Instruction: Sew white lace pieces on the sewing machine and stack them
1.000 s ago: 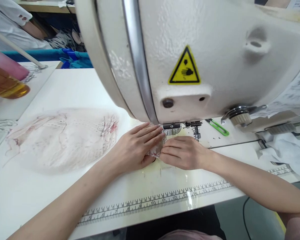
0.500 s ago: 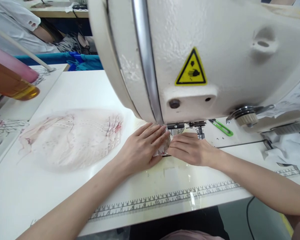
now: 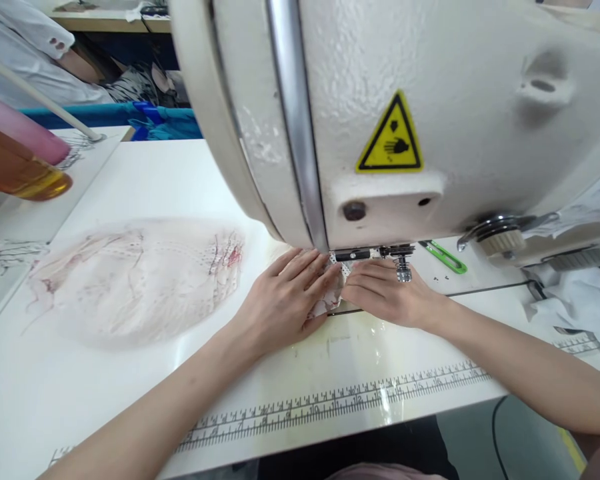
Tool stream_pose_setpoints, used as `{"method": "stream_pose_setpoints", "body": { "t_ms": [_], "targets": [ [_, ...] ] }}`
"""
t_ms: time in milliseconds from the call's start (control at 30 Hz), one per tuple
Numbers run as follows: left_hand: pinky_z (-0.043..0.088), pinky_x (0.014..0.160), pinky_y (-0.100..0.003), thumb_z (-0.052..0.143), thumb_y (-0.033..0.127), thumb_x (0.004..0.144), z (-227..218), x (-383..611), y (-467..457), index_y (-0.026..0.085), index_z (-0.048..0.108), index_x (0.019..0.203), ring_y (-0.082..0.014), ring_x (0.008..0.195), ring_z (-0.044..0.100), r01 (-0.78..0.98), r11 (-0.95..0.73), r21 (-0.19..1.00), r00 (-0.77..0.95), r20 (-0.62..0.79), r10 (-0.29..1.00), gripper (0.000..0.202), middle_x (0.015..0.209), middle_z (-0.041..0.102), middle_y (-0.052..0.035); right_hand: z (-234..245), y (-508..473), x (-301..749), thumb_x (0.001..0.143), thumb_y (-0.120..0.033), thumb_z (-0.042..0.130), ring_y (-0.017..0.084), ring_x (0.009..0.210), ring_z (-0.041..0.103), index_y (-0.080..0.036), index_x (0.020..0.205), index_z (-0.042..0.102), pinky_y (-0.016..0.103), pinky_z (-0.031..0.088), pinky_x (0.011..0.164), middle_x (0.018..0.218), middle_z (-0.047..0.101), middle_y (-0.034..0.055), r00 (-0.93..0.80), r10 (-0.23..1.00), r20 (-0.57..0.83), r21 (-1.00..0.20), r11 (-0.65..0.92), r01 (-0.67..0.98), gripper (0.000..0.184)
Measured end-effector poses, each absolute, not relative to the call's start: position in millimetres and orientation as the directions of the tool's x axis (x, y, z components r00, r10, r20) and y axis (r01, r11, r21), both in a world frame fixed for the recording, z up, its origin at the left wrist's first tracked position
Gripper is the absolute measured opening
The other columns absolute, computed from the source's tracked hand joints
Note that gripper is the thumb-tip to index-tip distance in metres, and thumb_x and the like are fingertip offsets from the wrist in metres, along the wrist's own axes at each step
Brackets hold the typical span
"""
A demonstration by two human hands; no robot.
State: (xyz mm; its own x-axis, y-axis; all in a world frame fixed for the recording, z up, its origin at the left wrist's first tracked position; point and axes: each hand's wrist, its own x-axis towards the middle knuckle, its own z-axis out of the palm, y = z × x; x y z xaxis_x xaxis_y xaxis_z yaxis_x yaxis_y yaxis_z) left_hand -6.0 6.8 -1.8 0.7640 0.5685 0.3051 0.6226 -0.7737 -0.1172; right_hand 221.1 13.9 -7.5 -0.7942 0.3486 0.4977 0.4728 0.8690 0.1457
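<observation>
The left hand (image 3: 284, 298) lies flat on the cloth (image 3: 332, 299), fingers nearly together. The right hand (image 3: 391, 291), fingers bent and close, is at the cloth's right edge; whether it pinches it cannot be told. The cloth sits between the hands, with the machine (image 3: 370, 60) just above and beyond them. Pale fabric (image 3: 165, 280) lies left of the left hand, green snips (image 3: 453, 262) beyond the right, on the bench (image 3: 150, 183).

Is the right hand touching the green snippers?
Apart: the head view shows a strip of white surface between the right hand and the green snippers.
</observation>
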Motion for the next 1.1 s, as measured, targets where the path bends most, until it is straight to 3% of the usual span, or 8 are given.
{"method": "stream_pose_setpoints", "body": {
  "t_ms": [167,467,567,667,767,867,1100],
  "targets": [
    [0.046,0.099,-0.049,0.044,0.036,0.091,-1.9,-4.8,6.0,0.014,0.057,0.13,-0.0309,0.116,0.059,0.642,-0.759,-0.107,0.75,0.292,0.594,0.046,0.126,0.063,-0.0135,-7.0,14.0,224.8,0.088,-0.002,0.045,0.008,0.076,0.056,-0.022,0.093,0.058,0.024,0.039,0.062,0.082,0.065,-0.0041,-0.763,0.438,0.475,0.127,0.825,0.551,0.024],
    [0.044,0.102,-0.053,0.049,0.034,0.089,-0.5,-3.4,5.3,0.015,0.051,0.135,-0.0345,0.122,0.054,0.652,-0.753,-0.087,0.743,0.271,0.612,0.049,0.127,0.061,-0.0146,-4.5,20.6,225.7,0.091,-0.01,0.046,0.01,0.067,0.054,-0.024,0.092,0.058,0.026,0.04,0.06,0.074,0.064,-0.004,-0.751,0.46,0.474,0.128,0.808,0.575,0.018],
    [0.043,0.105,-0.052,0.048,0.03,0.091,-0.3,-4.9,4.3,0.014,0.053,0.132,-0.0316,0.123,0.055,0.611,-0.786,-0.09,0.767,0.315,0.56,0.044,0.129,0.06,-0.0136,0.2,18.2,225.2,0.089,-0.006,0.046,0.009,0.064,0.054,-0.025,0.093,0.059,0.026,0.04,0.058,0.077,0.066,-0.0051,-0.741,0.466,0.484,0.133,0.798,0.588,0.023],
    [0.047,0.105,-0.043,0.046,0.021,0.094,-0.3,-5.1,2.8,0.013,0.059,0.121,-0.0247,0.119,0.058,0.523,-0.845,-0.111,0.804,0.394,0.446,0.031,0.128,0.062,-0.0107,6.4,14.0,224.2,0.087,-0.006,0.05,0.008,0.065,0.056,-0.023,0.086,0.06,0.027,0.04,0.056,0.08,0.07,-0.0064,-0.732,0.446,0.515,0.18,0.779,0.601,0.02],
    [0.052,0.099,-0.036,0.046,0.018,0.094,0.5,-3.5,2.1,0.013,0.063,0.109,-0.021,0.113,0.063,0.511,-0.854,-0.1,0.797,0.428,0.427,0.023,0.12,0.067,-0.0087,7.0,12.3,223.5,0.087,-0.006,0.053,0.008,0.075,0.063,-0.022,0.087,0.062,0.024,0.046,0.062,0.087,0.072,-0.0063,-0.753,0.397,0.524,0.148,0.829,0.54,0.018],
    [0.054,0.097,-0.036,0.046,0.02,0.094,1.9,-2.7,2.8,0.012,0.065,0.103,-0.0211,0.108,0.065,0.535,-0.841,-0.078,0.775,0.442,0.452,0.023,0.115,0.069,-0.0093,1.9,13.8,222.5,0.089,-0.007,0.051,0.01,0.088,0.066,-0.02,0.095,0.062,0.025,0.052,0.074,0.094,0.073,-0.0032,-0.783,0.379,0.493,0.075,0.878,0.473,0.017],
    [0.054,0.098,-0.036,0.043,0.019,0.094,2.8,-5.9,7.0,0.012,0.066,0.101,-0.0209,0.105,0.067,0.562,-0.826,-0.034,0.748,0.446,0.491,0.025,0.114,0.069,-0.0101,-9.1,15.1,215.5,0.089,-0.004,0.049,0.012,0.098,0.065,-0.019,0.098,0.063,0.028,0.052,0.085,0.097,0.073,-0.0004,-0.771,0.429,0.471,-0.03,0.881,0.472,0.023]
  ]
}}
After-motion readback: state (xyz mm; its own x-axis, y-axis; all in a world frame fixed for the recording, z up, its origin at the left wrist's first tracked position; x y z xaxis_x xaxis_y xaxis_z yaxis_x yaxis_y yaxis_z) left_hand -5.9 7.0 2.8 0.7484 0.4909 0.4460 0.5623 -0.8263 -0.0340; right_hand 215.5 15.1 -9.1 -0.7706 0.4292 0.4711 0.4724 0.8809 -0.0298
